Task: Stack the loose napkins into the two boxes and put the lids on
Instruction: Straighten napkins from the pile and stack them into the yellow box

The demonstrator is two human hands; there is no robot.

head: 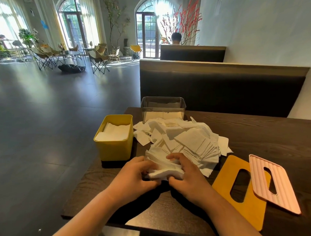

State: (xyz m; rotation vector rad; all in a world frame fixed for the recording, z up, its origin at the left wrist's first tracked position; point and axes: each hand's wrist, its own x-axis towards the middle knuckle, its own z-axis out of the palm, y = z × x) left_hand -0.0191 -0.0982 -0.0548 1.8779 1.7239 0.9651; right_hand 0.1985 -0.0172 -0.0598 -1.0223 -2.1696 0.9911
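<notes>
A big pile of loose white napkins covers the middle of the dark wooden table. At its near edge my left hand and my right hand grip a small bunch of napkins from both sides, fingers curled around it. A yellow box at the left holds a stack of napkins. Behind the pile stands a clear box with a low layer of napkins inside. Two lids lie at the right: a yellow lid and a pink ribbed lid overlapping it.
The table's left edge runs just beside the yellow box, with open floor beyond. A dark booth bench back rises behind the table. A person sits in a further booth. Folding chairs stand far off at the left.
</notes>
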